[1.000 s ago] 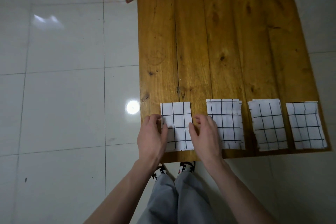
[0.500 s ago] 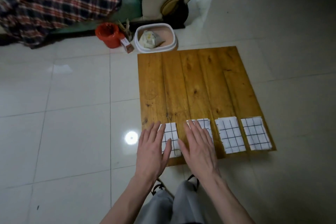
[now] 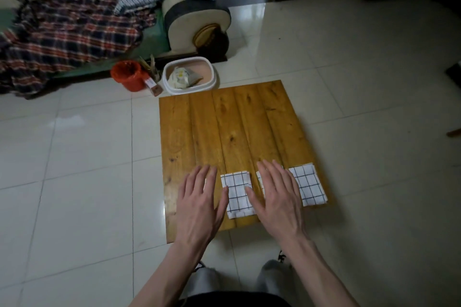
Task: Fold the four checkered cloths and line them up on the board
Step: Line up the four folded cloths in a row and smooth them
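Observation:
A wooden board [image 3: 224, 127] lies on the tiled floor. Folded white checkered cloths sit in a row along its near edge. One cloth [image 3: 237, 194] shows between my hands and another [image 3: 308, 185] lies at the right end. A third cloth [image 3: 260, 177] is mostly hidden behind my right hand [image 3: 277, 197]. My left hand [image 3: 199, 202] covers the left end of the row, so I cannot see a cloth there. Both hands are flat with straight fingers and hold nothing. Whether they touch the cloths I cannot tell.
An orange bucket [image 3: 127, 75] and a white basin [image 3: 189, 75] with crumpled bags stand just beyond the board's far left corner. Plaid fabric [image 3: 62, 32] and a cream machine [image 3: 197, 25] lie further back. White floor tiles surround the board.
The view has pulled back and up, so the board looks smaller. My hands let go of the leftmost cloth, opened flat and spread apart over the row.

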`<state>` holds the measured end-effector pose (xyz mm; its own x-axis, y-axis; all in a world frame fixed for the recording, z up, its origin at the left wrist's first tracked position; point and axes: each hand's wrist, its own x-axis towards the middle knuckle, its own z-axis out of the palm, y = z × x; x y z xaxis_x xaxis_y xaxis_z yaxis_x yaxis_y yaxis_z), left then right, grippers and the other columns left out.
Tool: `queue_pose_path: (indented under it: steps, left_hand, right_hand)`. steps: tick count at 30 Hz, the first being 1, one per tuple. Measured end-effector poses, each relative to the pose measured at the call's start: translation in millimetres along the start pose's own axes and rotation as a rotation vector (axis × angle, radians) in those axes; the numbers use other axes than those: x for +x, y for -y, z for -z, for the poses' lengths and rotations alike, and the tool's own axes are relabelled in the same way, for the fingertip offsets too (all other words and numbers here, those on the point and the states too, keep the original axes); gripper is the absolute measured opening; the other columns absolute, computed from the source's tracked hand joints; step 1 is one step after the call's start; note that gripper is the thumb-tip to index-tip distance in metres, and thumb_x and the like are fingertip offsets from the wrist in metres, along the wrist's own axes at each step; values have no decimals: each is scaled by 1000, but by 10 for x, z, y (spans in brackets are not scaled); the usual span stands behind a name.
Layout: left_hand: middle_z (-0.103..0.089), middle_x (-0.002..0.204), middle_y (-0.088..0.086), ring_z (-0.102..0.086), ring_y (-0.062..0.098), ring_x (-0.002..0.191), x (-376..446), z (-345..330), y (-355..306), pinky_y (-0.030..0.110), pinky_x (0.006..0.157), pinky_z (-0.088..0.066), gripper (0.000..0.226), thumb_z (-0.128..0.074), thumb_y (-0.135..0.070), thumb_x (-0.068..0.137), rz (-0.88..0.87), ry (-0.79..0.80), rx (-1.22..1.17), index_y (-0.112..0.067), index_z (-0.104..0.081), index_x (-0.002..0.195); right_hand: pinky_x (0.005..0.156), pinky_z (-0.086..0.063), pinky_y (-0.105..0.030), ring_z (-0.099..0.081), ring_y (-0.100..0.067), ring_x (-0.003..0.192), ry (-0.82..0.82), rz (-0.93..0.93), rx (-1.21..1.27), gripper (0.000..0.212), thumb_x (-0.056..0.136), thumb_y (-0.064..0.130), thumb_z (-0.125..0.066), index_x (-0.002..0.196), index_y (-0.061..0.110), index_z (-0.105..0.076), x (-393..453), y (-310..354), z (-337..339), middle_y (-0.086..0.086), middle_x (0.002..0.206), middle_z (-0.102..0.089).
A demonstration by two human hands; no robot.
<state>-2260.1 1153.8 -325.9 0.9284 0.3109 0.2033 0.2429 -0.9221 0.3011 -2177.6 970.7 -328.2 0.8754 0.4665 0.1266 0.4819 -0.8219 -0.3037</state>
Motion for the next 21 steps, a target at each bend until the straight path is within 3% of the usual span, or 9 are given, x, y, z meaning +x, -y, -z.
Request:
queue_pose_path:
  steps: [4,9,14,21]
  left_hand:
    - [-61,146,11,-50,28,143,78,-93,-542,48,120,-38,57,-46,-48,106,25,-12,20,-8,-58,145]
    - [-62,145,11,-50,28,142,153,-268,-1154,49,119,-39,58,-43,-49,106,141,-50,36,-9,-59,145]
    - [-62,145,10,-49,28,143,221,-440,-1562,49,119,-39,58,-44,-49,105,239,-39,36,-9,-58,146]
    - [-62,146,7,-49,25,143,365,-724,-1743,50,117,-41,56,-46,-48,106,179,17,15,-12,-57,147]
  right_hand:
    - [125,-23,-39,-40,-21,150,-12,75,-4,66,107,62,-33,154,18,-46,85,-536,222,-4,156,-51]
    - [122,-30,-43,-45,-25,146,-44,147,37,64,107,59,-33,151,16,-48,259,-1198,441,-7,152,-55]
    - [124,-26,-42,-42,-24,148,5,172,36,64,106,58,-37,154,16,-43,369,-1685,500,-7,155,-52]
    - [125,-29,-44,-37,-22,152,45,127,49,63,107,57,-36,155,17,-44,442,-1927,320,-5,158,-49]
